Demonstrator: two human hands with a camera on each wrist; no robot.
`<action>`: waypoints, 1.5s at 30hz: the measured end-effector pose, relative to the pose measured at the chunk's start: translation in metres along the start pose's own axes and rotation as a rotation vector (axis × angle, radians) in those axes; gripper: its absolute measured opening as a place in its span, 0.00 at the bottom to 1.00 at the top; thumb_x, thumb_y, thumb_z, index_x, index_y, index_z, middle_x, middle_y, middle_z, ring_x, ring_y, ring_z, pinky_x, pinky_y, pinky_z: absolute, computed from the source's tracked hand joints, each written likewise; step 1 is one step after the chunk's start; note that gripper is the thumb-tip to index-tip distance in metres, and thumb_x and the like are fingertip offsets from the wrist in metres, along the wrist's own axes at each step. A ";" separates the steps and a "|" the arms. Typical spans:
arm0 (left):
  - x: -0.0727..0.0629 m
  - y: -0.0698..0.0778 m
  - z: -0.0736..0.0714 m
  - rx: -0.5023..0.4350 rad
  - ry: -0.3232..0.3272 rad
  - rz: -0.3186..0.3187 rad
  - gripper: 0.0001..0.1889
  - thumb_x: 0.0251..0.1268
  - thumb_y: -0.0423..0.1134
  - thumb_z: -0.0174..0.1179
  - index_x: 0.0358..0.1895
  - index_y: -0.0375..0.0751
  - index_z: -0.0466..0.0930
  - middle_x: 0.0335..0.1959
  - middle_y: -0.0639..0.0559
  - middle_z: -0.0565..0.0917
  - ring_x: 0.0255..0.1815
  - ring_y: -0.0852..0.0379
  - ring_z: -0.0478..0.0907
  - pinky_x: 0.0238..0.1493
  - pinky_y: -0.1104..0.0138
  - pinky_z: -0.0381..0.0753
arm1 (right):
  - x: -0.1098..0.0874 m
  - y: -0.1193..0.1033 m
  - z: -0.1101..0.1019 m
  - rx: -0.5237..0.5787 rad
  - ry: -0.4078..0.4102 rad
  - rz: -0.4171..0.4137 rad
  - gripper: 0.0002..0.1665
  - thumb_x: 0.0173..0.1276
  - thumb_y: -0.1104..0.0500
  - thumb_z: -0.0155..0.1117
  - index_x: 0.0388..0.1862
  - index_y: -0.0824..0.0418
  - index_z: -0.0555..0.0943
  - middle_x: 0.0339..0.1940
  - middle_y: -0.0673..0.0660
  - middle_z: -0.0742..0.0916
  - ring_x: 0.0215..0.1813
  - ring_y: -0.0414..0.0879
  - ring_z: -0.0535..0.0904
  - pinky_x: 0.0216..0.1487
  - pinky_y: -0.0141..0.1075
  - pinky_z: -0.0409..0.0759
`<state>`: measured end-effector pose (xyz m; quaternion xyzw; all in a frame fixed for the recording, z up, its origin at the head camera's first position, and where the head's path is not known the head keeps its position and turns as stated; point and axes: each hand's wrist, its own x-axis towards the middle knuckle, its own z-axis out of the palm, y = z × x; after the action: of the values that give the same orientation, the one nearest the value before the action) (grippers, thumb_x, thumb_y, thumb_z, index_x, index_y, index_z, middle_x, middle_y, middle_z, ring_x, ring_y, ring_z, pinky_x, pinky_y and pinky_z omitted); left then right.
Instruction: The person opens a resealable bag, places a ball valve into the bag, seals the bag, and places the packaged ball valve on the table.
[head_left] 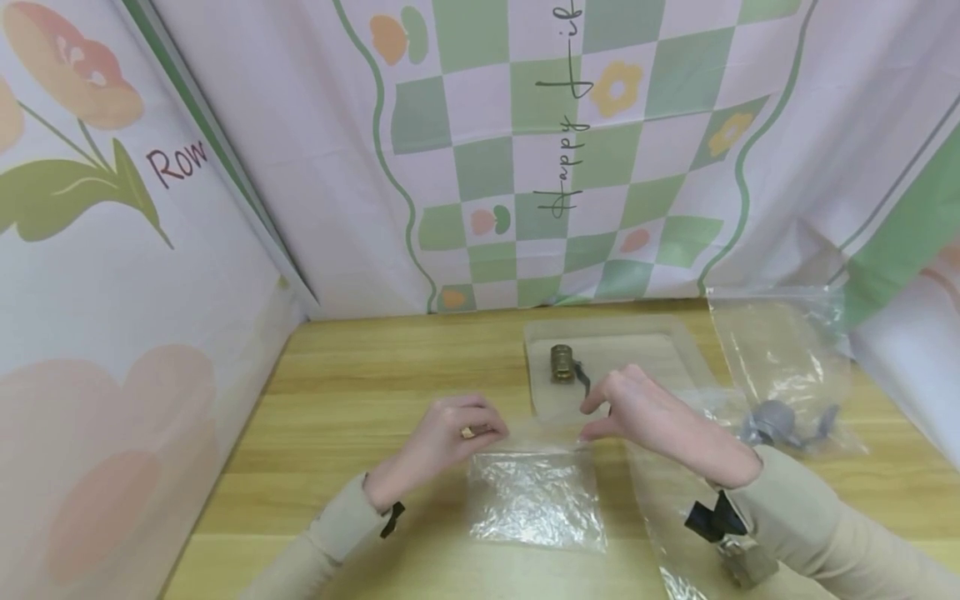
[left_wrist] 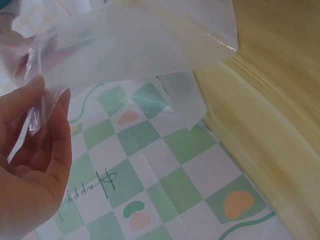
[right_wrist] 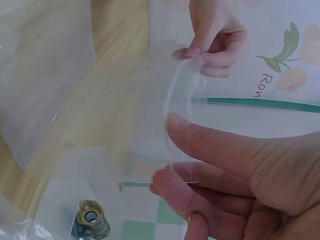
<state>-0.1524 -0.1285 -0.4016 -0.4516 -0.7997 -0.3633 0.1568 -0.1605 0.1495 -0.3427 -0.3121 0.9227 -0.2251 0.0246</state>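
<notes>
A clear plastic zip bag (head_left: 536, 500) hangs between both hands over the near middle of the table. The left hand (head_left: 459, 429), with a ring on one finger, pinches its upper left corner; in the left wrist view thumb and fingers (left_wrist: 59, 145) close on the bag's edge. At the upper right corner is the right hand (head_left: 652, 417). In the right wrist view its thumb (right_wrist: 210, 145) lies along the ribbed zip strip and its curled fingers are round the corner. A brass valve (head_left: 561, 363) with a dark lever lies on a pale tray, just beyond the right hand.
The shallow tray (head_left: 547, 400) is at the back right. Beside it lies a clear bag (head_left: 780, 342) with a grey piece (head_left: 772, 419) in or under it. Another clear bag (head_left: 652, 517) and a metallic piece (head_left: 746, 562) lie beneath the right forearm. Printed curtains border the table.
</notes>
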 end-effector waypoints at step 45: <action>-0.002 0.007 -0.003 0.008 -0.061 -0.071 0.06 0.64 0.35 0.65 0.33 0.37 0.88 0.31 0.47 0.89 0.29 0.62 0.84 0.34 0.87 0.81 | 0.002 -0.005 0.001 -0.031 -0.036 0.078 0.18 0.48 0.58 0.80 0.36 0.66 0.88 0.38 0.66 0.91 0.38 0.57 0.90 0.40 0.38 0.91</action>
<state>-0.1460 -0.1300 -0.3976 -0.4332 -0.8211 -0.3514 0.1213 -0.1595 0.1445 -0.3416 -0.2804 0.9368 -0.2040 0.0452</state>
